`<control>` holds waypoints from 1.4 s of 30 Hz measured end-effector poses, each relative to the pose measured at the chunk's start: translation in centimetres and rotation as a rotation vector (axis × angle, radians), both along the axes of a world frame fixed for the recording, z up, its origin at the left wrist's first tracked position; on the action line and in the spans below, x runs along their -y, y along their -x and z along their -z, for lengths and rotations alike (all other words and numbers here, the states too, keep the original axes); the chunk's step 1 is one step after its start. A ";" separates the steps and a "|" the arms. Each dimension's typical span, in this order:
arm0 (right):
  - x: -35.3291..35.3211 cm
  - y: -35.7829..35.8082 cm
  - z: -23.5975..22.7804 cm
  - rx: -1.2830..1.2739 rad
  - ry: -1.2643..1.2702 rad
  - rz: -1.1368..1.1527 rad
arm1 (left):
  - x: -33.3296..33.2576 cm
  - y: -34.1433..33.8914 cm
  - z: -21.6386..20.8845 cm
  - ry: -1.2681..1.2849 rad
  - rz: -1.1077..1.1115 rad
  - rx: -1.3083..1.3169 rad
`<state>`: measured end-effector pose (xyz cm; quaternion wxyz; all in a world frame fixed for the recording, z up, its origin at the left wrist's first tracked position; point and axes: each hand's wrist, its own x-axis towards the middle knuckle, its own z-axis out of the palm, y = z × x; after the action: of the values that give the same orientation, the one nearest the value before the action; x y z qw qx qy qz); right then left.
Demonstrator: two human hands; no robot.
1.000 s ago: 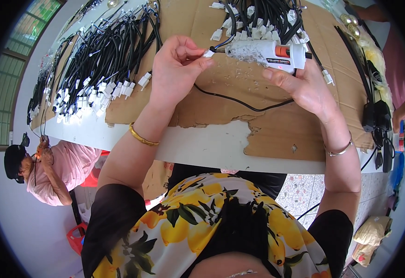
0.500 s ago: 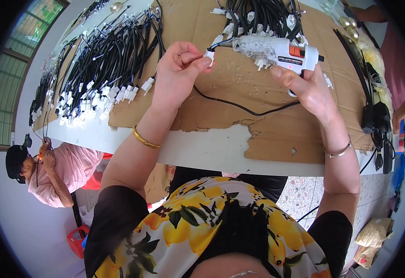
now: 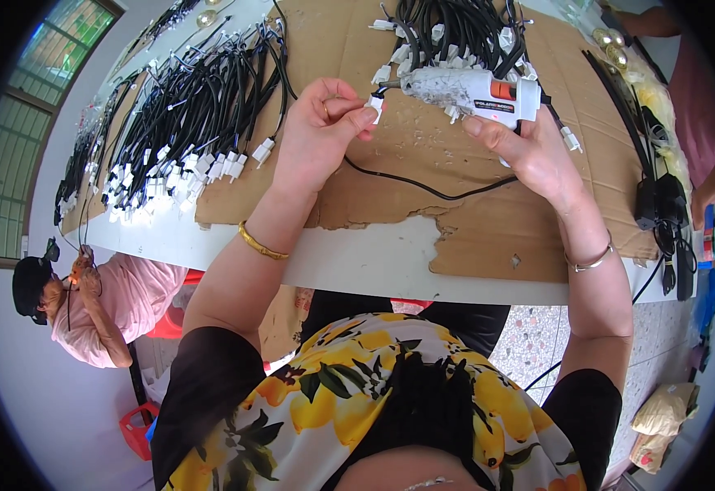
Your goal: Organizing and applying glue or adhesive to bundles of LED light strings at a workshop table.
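Note:
Between the thumb and fingertips of my left hand (image 3: 322, 135) is a small white plug connector (image 3: 376, 103) with dark wires at its upper end. My right hand (image 3: 533, 151) grips a white hot glue gun (image 3: 464, 92) with an orange part near its back, its body smeared with residue. The gun points left, and its nozzle is right at the top of the connector where the wires enter. Whether the tip touches it I cannot tell. A black cord (image 3: 423, 190) runs across the cardboard (image 3: 382, 204) below both hands.
A large pile of black cables with white connectors (image 3: 202, 106) lies on the left, and another bundle (image 3: 455, 33) lies beyond the gun. Black adapters (image 3: 660, 204) sit at the right table edge. A person in pink (image 3: 120, 303) works at left; another person's pink clothing (image 3: 705, 106) shows at right.
The glue gun and my right hand have shifted slightly left, bringing the nozzle over the connector's wire end. My left hand still pinches the connector, almost in the same place.

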<state>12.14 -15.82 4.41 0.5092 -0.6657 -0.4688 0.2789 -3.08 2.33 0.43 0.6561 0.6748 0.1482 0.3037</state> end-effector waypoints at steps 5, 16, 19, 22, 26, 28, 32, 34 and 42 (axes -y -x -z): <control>0.0 -0.2 0.3 0.039 0.033 -0.009 | 0.0 0.1 -0.1 -0.004 -0.005 -0.043; -0.1 0.4 -0.4 0.074 0.093 0.008 | -0.2 0.1 0.1 0.004 0.031 -0.026; -0.1 0.2 -0.1 0.092 0.082 -0.005 | -0.1 0.0 0.0 0.025 0.025 -0.006; -0.1 0.5 -0.2 0.073 0.089 0.026 | 0.0 0.1 0.0 0.013 0.012 -0.015; -0.1 0.4 0.0 0.074 0.081 0.029 | -0.1 0.1 0.0 -0.001 0.004 -0.021; -0.1 0.5 -0.2 0.124 0.119 0.018 | -0.2 0.1 0.2 -0.004 0.005 -0.026; -0.1 0.5 -0.1 0.154 0.141 0.006 | -0.3 0.1 0.4 -0.011 -0.006 -0.023; -0.1 0.4 0.1 0.115 0.078 0.010 | -0.4 0.1 0.4 -0.030 -0.023 -0.021; 0.0 0.1 0.6 0.120 0.057 0.002 | -0.5 0.3 0.4 -0.084 -0.072 -0.040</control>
<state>12.05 -15.79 3.79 0.4613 -0.6959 -0.4897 0.2513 -3.36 2.81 0.07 0.6128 0.7018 0.1728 0.3194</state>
